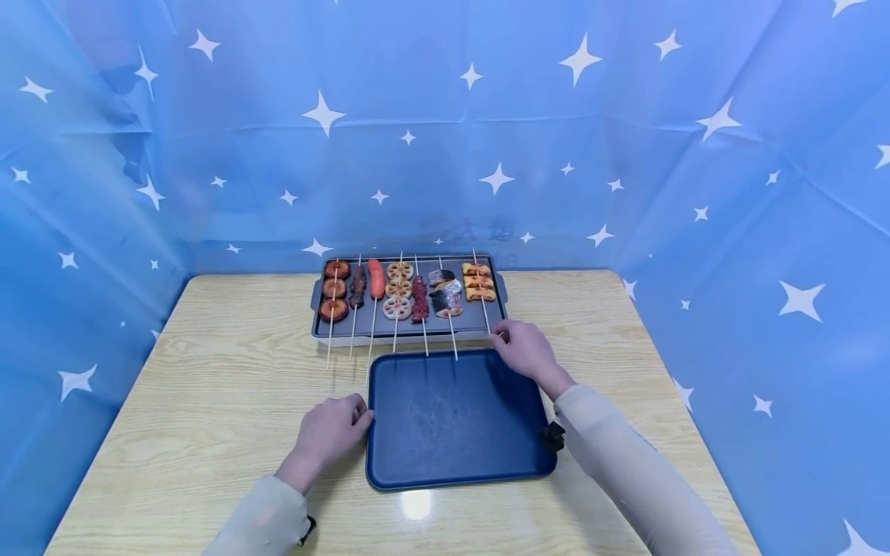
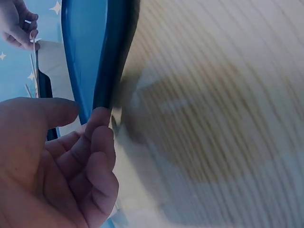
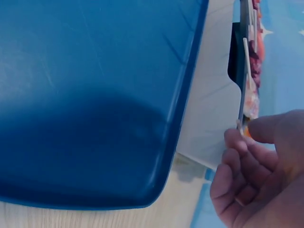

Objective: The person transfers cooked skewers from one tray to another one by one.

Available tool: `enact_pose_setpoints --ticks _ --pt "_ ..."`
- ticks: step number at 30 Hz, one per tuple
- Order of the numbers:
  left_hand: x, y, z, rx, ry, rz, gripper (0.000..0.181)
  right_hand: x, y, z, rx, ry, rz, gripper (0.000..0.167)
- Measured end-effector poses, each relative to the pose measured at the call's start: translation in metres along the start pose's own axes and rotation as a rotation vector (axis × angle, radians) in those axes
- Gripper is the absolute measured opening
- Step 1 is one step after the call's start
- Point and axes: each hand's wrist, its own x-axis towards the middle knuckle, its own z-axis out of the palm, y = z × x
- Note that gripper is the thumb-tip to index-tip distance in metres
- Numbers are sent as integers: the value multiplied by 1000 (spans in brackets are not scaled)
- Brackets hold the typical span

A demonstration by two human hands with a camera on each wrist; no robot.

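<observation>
At the right of the grill, my right hand (image 1: 523, 349) pinches the stick end of a skewer of yellow browned pieces (image 1: 478, 283). In the right wrist view, the stick's tip (image 3: 240, 127) shows between thumb and forefinger. My left hand (image 1: 331, 429) is at the left rim of a dark blue tray (image 1: 455, 425), which lies bare before the grill. The left wrist view shows the tray rim (image 2: 102, 85) between thumb and curled fingers. The flat electric grill (image 1: 445, 324) carries several skewers in a row, their sticks pointing toward me.
Left to right, the other skewers hold mushrooms (image 1: 334, 289), dark meat chunks (image 1: 358, 286), a sausage (image 1: 376, 278), lotus root slices (image 1: 399, 289), dark red meat (image 1: 419, 299) and fish pieces (image 1: 446, 293). A blue starred cloth (image 1: 417, 154) surrounds the wooden table (image 1: 229, 363).
</observation>
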Motion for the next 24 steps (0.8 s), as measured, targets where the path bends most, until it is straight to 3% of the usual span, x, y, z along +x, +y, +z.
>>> enact_pose_setpoints --ticks 15,24 --pt "4 8 6 -46 -52 -71 24 8 -1 8 139 -45 75 24" --pt "5 11 8 -57 -57 -100 23 9 -3 8 165 -65 96 21"
